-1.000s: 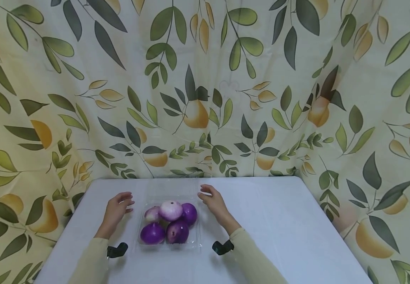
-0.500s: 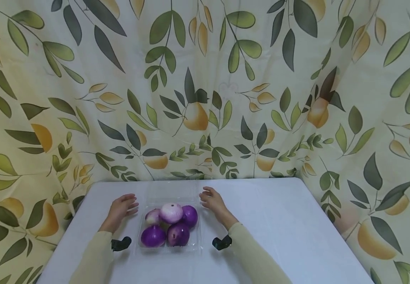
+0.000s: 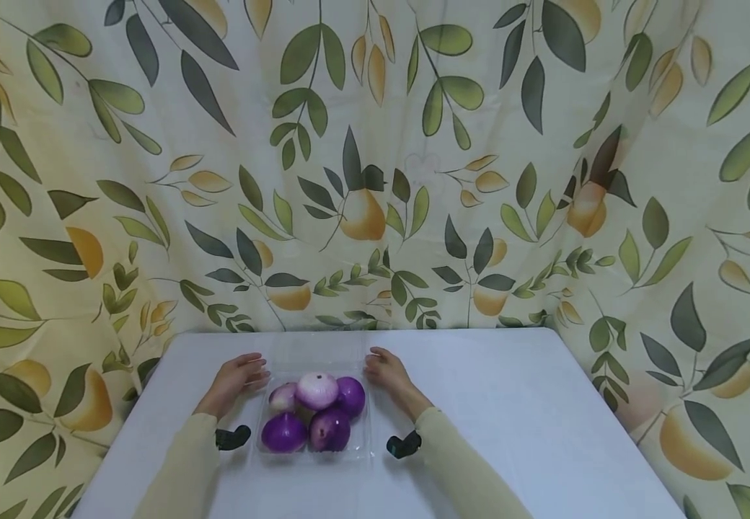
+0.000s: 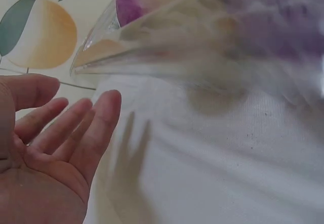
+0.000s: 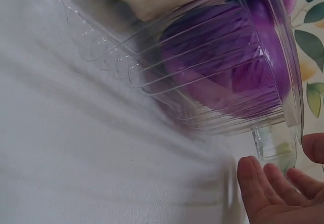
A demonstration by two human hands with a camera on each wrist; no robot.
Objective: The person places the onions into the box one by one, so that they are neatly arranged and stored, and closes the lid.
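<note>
A clear plastic box of red onions sits on the white table, its clear lid folded back behind it. Several onions fill it, among them a pale, whitish-purple onion at the back and a deep purple onion at the front left. My left hand is beside the box's back left corner, fingers extended, palm facing it; the left wrist view shows nothing held. On the opposite side my right hand has its fingers loosely bent. In the right wrist view, its thumb comes right at the box's rim.
The white tabletop extends to both sides of the box. Behind it hangs a curtain printed with leaves and fruit, close to the table's far edge. A black wrist camera is strapped at the left wrist, another black camera at the right.
My left hand has moved right, closer to the box. My right hand has come slightly nearer to the box's right side. The box and onions stay in place on the table.
</note>
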